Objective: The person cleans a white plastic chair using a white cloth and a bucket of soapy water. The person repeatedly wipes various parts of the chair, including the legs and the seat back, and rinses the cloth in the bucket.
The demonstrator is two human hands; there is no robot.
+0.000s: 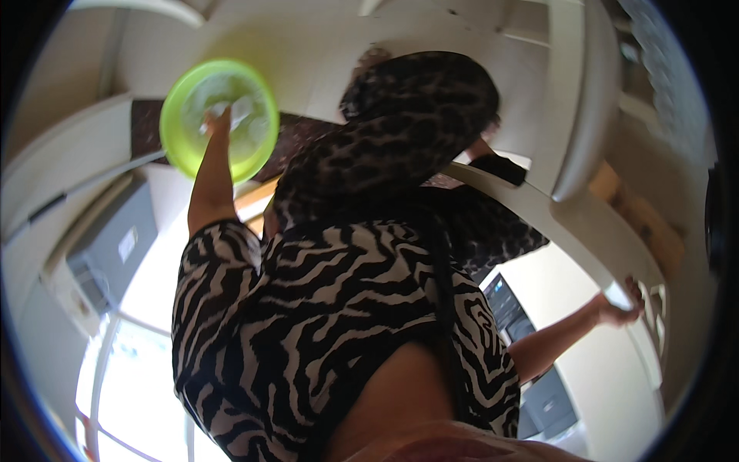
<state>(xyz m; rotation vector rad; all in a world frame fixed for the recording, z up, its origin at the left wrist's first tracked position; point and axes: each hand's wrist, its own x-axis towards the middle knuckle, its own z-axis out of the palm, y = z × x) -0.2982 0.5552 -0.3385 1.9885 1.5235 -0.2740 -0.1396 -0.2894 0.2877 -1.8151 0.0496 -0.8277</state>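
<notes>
A round, light-green plastic basin (171,127) stands at the upper left, with whitish, blurred contents. My left hand (218,122) reaches into it, its fingers closed around a bit of white, cloth-like material (218,108); more of this white stuff shows beside the fingers. Out at the far right is my right hand (620,306), away from the basin. Its fingers are spread and it appears to hold nothing, beside the edge of curved white furniture (626,231); whether they touch is not clear.
Pale floor (306,69) with a dark speckled strip (297,136) lies around the basin. My bent legs in patterned trousers (398,121) take up the upper middle. A thin rod (104,182) and a grey box-like object (115,237) are at the left.
</notes>
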